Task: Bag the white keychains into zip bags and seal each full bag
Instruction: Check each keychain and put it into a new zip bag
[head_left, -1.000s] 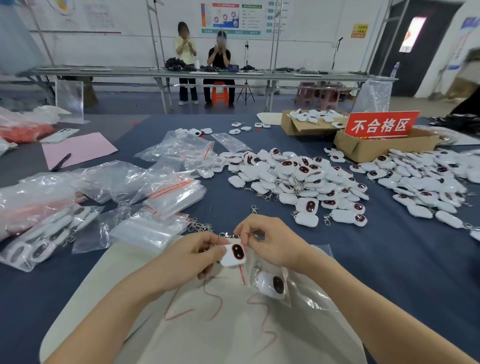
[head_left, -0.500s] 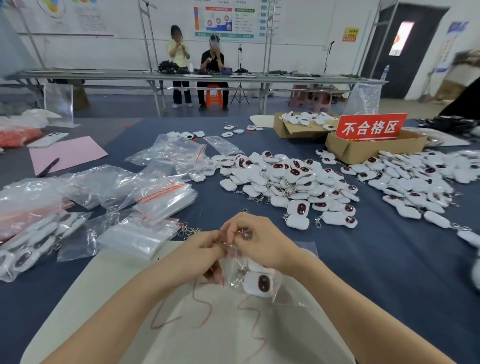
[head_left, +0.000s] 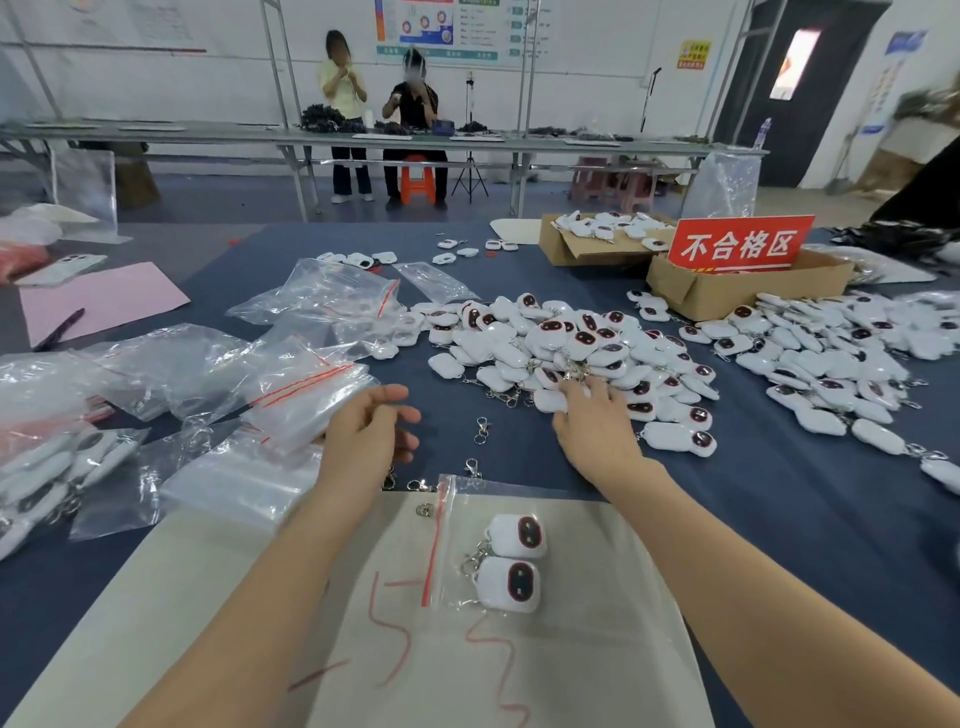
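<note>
We see the left hand (head_left: 370, 435) hovering above the dark blue table cover (head_left: 779, 519), its fingers loosely curled and holding nothing. It is just beside the stack of empty clear zip bags with red seal strips (head_left: 306, 400), which lies at its nine o'clock.

The right hand (head_left: 597, 428) lies palm down at the near edge of the big heap of white plastic keychains with dark oval faces (head_left: 566, 348). Its fingers (head_left: 592, 391) stretch flat onto the keychains, and we see nothing pinched between them.

Between our forearms, at six o'clock from both hands, a small clear zip bag with a red strip (head_left: 467, 519) lies flat on a pale sheet marked with red scribbles (head_left: 597, 649). In it are two white keychains, one (head_left: 517, 535) towards twelve o'clock and the other (head_left: 509, 584) touching it below. We cannot tell whether the strip is pressed closed.

Loose metal clasps (head_left: 480, 430) lie on the cover between the hands. A second spread of white keychains (head_left: 831, 353) lies at three o'clock from the heap. A brown cardboard box (head_left: 727, 296) carrying a red sign with white characters (head_left: 743, 244) sits at one o'clock. Filled clear bags (head_left: 47, 467) lie at nine o'clock, near the left edge.
</note>
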